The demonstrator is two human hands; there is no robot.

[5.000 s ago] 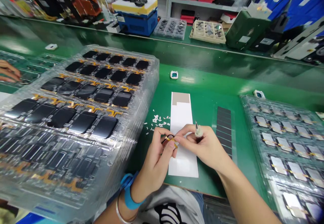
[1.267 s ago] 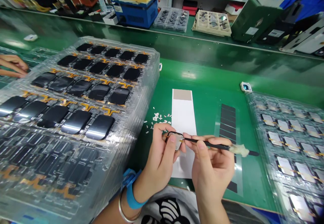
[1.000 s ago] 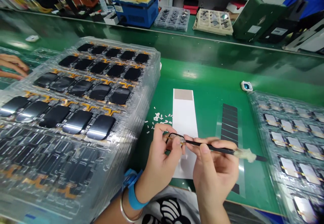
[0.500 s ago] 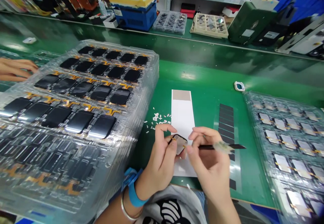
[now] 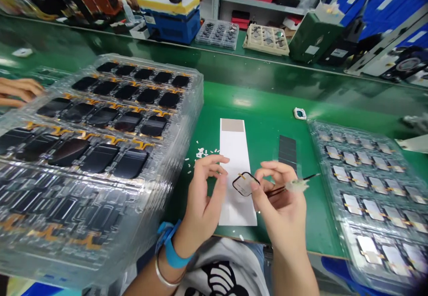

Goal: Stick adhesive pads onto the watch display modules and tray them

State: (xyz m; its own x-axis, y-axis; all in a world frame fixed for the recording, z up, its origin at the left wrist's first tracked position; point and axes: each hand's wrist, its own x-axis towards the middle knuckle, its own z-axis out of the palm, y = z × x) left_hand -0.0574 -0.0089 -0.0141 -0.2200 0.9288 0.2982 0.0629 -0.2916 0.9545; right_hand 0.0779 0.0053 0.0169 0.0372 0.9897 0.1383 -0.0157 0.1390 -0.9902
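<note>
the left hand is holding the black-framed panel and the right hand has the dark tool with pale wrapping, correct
Not quite: the head view shows the black-framed panel held by the right hand, with the left hand open beside it. The dark tool with pale wrapping is in the right hand.

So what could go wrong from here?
1. The right hand pinches the black-rimmed panel near one edge, and the left hand looks clear of it, so it could slip.
2. That same hand also carries a dark tool with a pale wrap; a grip change might scratch the panel.
3. Loose white scraps lie beside the white strip; some could stick to the panel.
</note>
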